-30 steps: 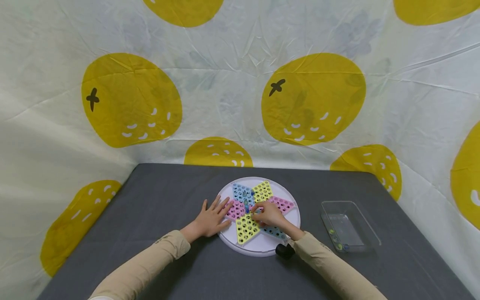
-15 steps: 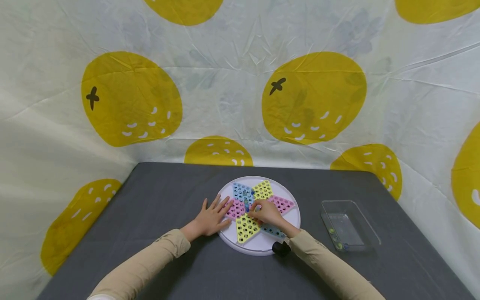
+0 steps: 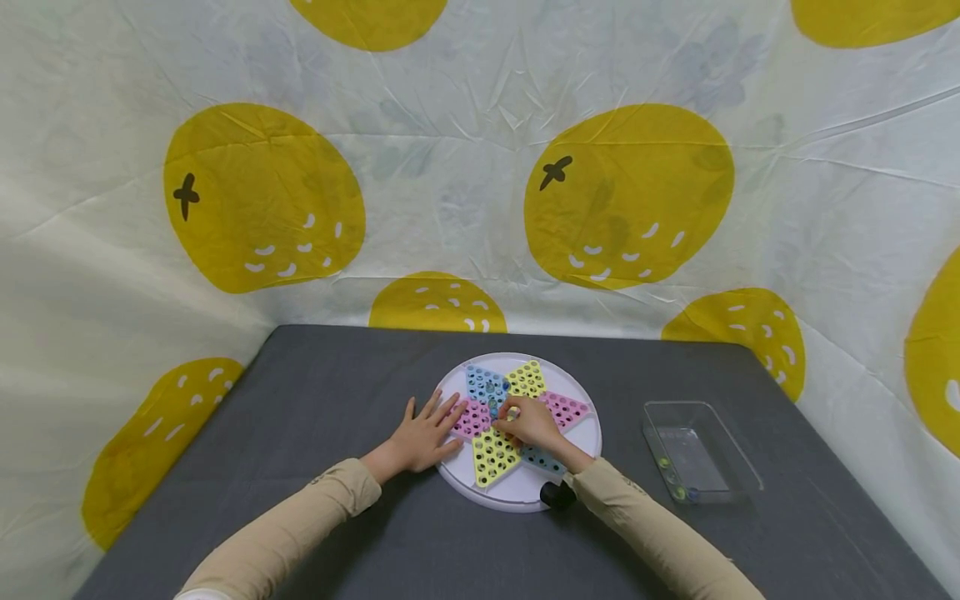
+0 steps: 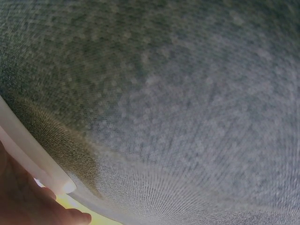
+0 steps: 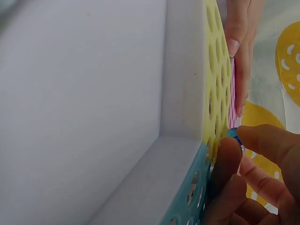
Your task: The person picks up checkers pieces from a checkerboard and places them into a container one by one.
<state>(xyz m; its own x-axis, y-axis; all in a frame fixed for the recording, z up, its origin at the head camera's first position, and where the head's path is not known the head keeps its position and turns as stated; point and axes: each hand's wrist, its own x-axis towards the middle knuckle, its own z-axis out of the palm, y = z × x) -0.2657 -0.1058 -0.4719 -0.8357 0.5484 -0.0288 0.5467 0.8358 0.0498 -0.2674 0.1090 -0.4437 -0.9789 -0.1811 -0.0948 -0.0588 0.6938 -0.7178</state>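
A round white Chinese checkers board [image 3: 459, 485] lies on the table, with a star of yellow, pink and blue perforated sections. My left hand [image 3: 417, 437] rests spread over its left rim, fingers straight and reaching the pink section [image 3: 472, 421]. Over the star's middle, my right hand [image 3: 531, 423] has thumb and index finger brought together. In the right wrist view a blue marble [image 5: 234, 134] shows at those fingertips, pinched close over the holes. Several marbles [image 3: 492, 405] sit in a line from the blue section [image 3: 480, 380] toward the centre, partly hidden by the right hand.
To the right of the board stands a clear plastic box [image 3: 708, 450] with several green and blue marbles [image 3: 678, 492] along its left side. A dark cloth covers the table [image 3: 360, 375]. Behind hangs a white curtain [image 3: 450, 192] with yellow fruit prints.
My right hand has shifted slightly left toward the row of marbles, and its black wrist camera has moved left with it. The left hand stays still on the board.
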